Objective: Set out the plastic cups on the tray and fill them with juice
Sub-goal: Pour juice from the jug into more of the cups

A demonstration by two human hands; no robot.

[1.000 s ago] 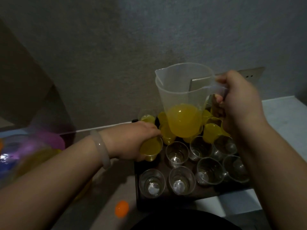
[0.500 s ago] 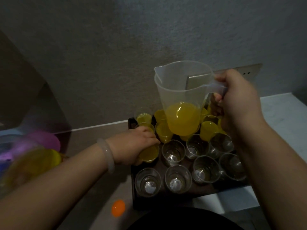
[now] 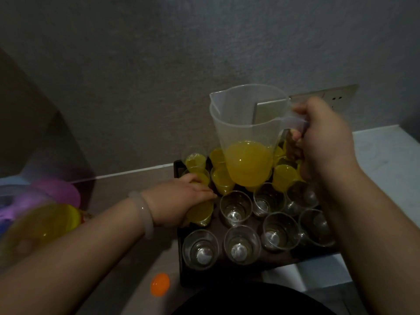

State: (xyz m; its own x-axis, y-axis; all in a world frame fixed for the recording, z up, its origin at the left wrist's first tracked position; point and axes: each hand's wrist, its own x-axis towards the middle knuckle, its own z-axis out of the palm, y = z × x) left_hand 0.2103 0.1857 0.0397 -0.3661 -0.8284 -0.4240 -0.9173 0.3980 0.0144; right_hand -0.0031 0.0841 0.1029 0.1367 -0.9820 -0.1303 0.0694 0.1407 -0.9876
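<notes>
Seven cups are still standing empty along the near edge of the tray [image 3: 180, 264] as we are pausing between pours. Our right hand [image 3: 322, 142], wrapped tight round the handle, is keeping the jug [image 3: 247, 133] upright over the far rows, about a third full of juice and, against a second ago, barely shifted. Our left hand [image 3: 181, 201], fingers curled round the filled cup [image 3: 200, 214] at the tray's left edge, is staying clamped on it; the cup is now looking settled among its neighbours. The far rows are already showing yellow. We are judging the empty cup [image 3: 235, 210] just beside the filled one the likely next target, with the jug needing to come nearer and tip. Off the tray's near-left corner, an orange lid [image 3: 160, 284] is lying on the counter.
</notes>
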